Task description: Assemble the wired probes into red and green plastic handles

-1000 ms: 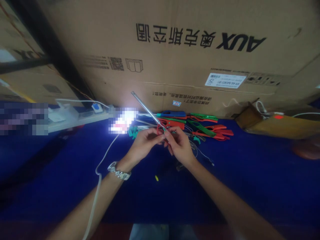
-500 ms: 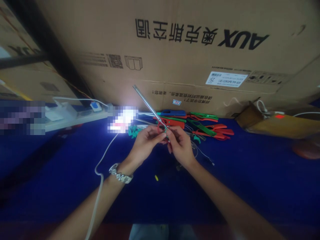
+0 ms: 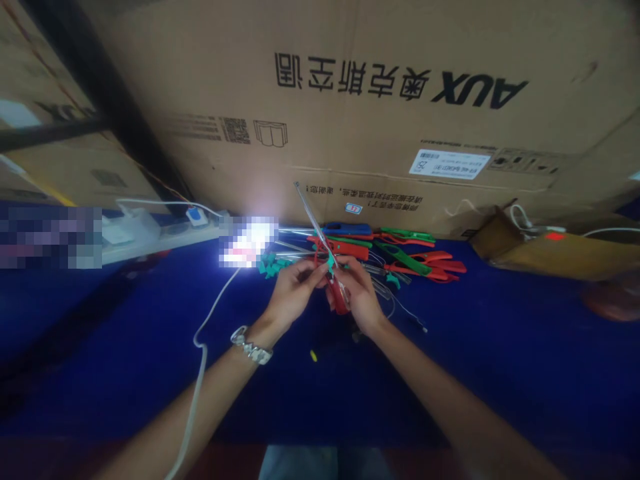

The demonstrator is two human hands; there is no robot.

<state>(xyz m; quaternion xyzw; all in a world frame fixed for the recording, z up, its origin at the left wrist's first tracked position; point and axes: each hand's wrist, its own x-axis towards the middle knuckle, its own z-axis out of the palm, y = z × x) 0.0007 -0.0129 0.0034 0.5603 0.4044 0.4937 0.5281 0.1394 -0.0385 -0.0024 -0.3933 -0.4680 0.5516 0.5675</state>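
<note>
Over the blue table, both hands are closed on a long-nosed lighter. Its red handle [image 3: 341,300] shows below the fingers, and its thin metal tube [image 3: 311,215] slants up and to the left. A small green trigger piece [image 3: 331,264] sits on the lighter between the thumbs. My left hand [image 3: 295,292] pinches it from the left, with a watch on that wrist. My right hand [image 3: 364,297] grips the handle from the right, covering part of it. The fingertips are partly hidden behind the lighter.
Behind the hands lie red, green and blue lighter shells [image 3: 440,263], metal tubes and small green pieces [image 3: 273,265]. A yellow bit [image 3: 313,356] lies in front. A cardboard box [image 3: 350,120] stands behind; a white power strip [image 3: 195,229] and cable [image 3: 203,353] are on the left.
The lighter has turned in the hands: its tube points more steeply upward, and more of the red handle shows below. Both hands still hold it; the view has shifted slightly.
</note>
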